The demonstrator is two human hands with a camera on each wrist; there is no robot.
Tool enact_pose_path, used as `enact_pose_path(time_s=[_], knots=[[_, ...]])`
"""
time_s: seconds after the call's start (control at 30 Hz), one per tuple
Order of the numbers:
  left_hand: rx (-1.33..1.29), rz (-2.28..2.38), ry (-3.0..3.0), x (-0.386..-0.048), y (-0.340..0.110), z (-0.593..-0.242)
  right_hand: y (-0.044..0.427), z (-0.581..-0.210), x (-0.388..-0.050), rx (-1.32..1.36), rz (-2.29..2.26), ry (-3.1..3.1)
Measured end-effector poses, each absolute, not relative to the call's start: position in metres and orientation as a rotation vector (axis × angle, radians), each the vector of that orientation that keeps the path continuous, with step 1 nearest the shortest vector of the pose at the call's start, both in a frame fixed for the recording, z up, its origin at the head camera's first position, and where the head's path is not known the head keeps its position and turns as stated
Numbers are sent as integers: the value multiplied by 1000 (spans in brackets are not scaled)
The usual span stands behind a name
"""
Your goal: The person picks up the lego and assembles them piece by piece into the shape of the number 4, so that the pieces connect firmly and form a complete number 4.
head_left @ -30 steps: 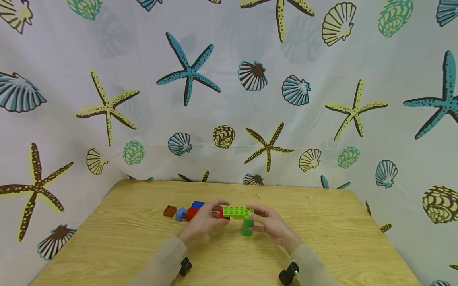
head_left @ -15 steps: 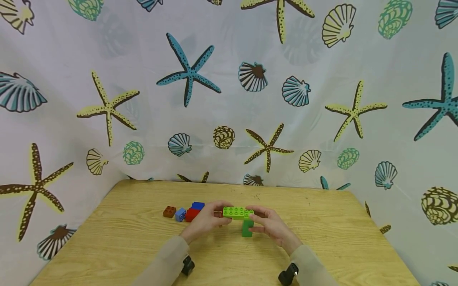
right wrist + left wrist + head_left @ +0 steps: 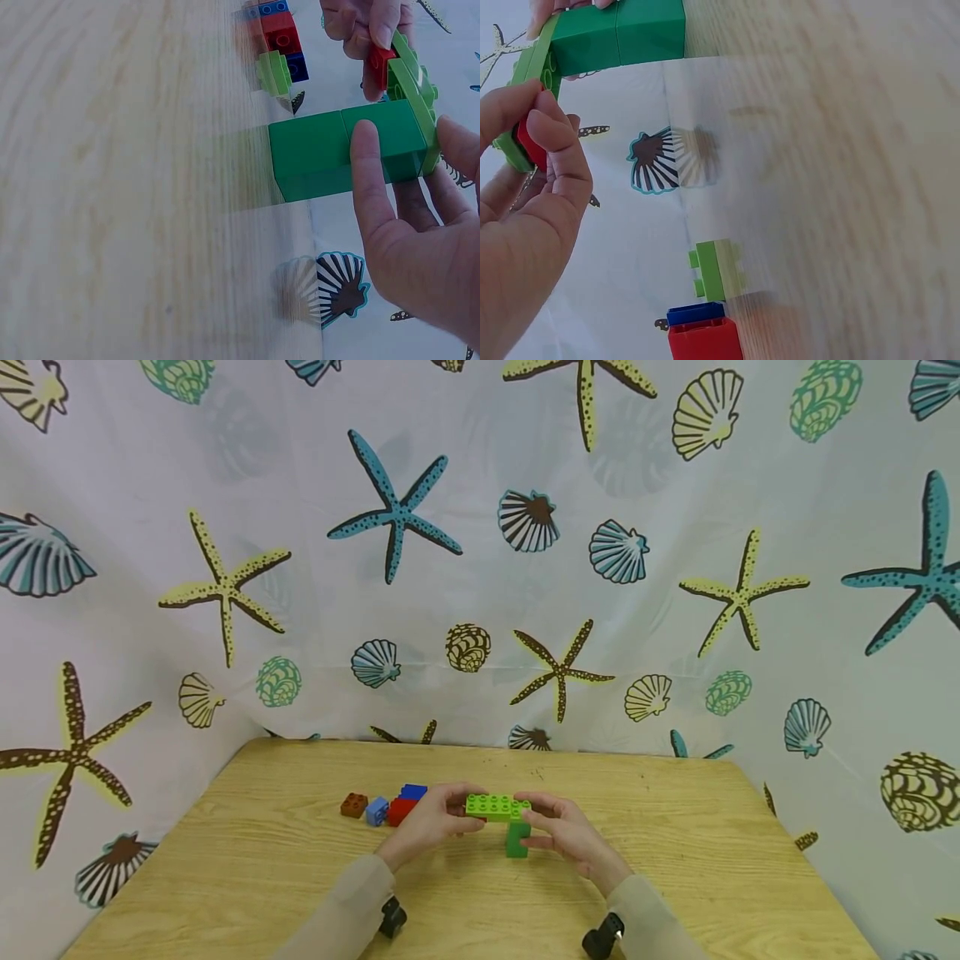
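Observation:
My left hand [image 3: 426,827] pinches a red toy brick [image 3: 381,69] between thumb and fingers, under the left end of a long light-green brick piece [image 3: 487,807]. In the left wrist view the red brick sits against the underside of that piece; whether it is locked on cannot be seen. The light-green piece juts leftward from the top of two stacked dark-green bricks [image 3: 315,154], which stand upright on the table. My right hand [image 3: 576,837] grips the top of this stack, with fingers on the dark-green side and the light-green top.
Left of the hands lie a brown brick [image 3: 354,805], a light-blue brick [image 3: 377,811], a red brick [image 3: 402,811] and a dark-blue brick [image 3: 413,791]. Another light-green brick [image 3: 711,270] stands near them. A shell-patterned curtain [image 3: 315,610] hangs behind the wooden table [image 3: 247,877].
My left hand has shifted slightly right, taking the red brick from beside the light-green piece's left end to beneath it. The right hand keeps its place on the stack.

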State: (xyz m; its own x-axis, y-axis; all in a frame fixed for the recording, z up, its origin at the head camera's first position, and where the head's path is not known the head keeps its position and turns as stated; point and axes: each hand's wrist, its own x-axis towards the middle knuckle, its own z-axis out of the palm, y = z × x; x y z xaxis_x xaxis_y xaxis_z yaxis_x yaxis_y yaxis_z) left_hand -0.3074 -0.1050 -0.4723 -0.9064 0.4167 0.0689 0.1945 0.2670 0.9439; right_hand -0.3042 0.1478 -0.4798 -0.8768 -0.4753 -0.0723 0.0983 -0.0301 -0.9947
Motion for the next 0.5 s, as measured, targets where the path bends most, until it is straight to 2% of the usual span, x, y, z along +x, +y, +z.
enact_pose_path(time_s=[0.5], knots=[[588,1719,2370,-308,-102,-472,149,-482,-305,-388,-1968,1863]])
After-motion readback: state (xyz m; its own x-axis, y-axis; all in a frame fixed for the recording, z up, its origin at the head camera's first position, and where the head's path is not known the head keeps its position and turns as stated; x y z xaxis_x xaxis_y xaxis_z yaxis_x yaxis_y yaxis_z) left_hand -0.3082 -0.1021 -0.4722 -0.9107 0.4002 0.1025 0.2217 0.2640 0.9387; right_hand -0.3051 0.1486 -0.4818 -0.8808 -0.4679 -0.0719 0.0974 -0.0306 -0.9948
